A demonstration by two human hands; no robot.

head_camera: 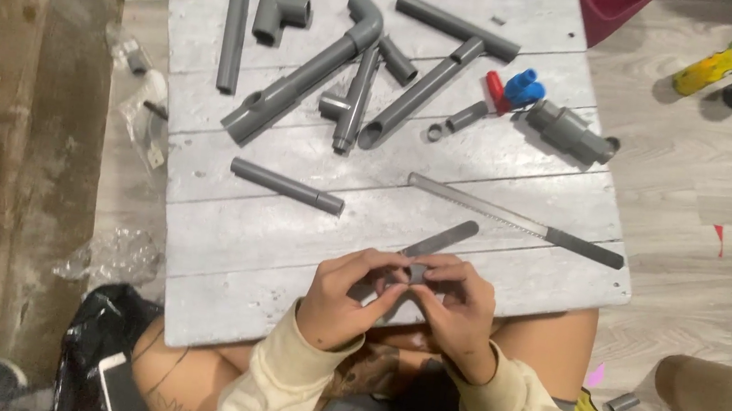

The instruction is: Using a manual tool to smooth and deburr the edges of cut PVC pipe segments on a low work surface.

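Between both hands, at the table's (216,308) near edge, a short grey pipe piece (418,273) is pinched. Left fingers (374,275) and right fingers (445,274) are clenched on it equally close; its axis cannot be told.

Single head view, looking steeply down, close over lap and white board (287,252)

Grey pipes (306,88) — whitewashed board (288,243)

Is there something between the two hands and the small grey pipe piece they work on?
Nothing visible: the left hand and the right hand both already hold the small grey pipe piece with their fingertips, over the white board.
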